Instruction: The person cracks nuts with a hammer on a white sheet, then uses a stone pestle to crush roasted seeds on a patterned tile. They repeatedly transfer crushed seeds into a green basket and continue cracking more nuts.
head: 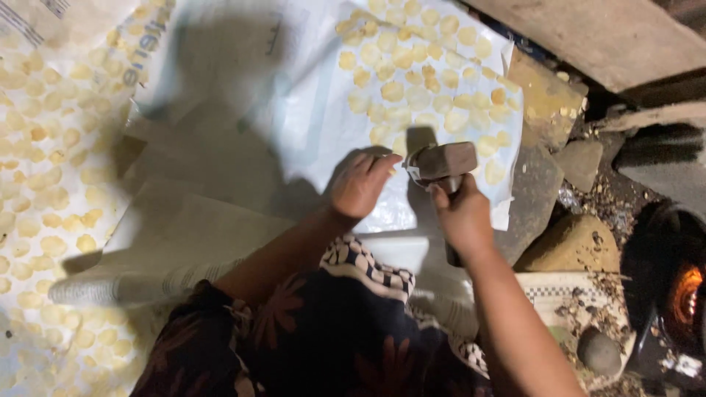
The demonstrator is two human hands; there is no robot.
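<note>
Dark patterned cloth [323, 331] on the person's lap fills the bottom of the view, closest to the camera. From it both bare arms reach forward over white sacking [243, 88] spread on the ground. The right hand [462, 215] is wrapped tight around the handle of a mallet [443, 162], fingers fully curled, with the blocky brown head just above the knuckles and over the near edge of the sacking. The left hand [360, 184] lies palm down on the sacking right beside the mallet head, fingers loosely bent and holding nothing that can be seen; its fingertips almost reach the head.

Pale yellow flattened rounds [412, 66] lie in a loose spread on the sacking beyond both hands, and many more rounds [44, 184] cover another sheet far to the left. Rough stones [573, 246] sit to the right of the sacking. Farther right, a dark stove [665, 294] shows an orange glow at its edge.
</note>
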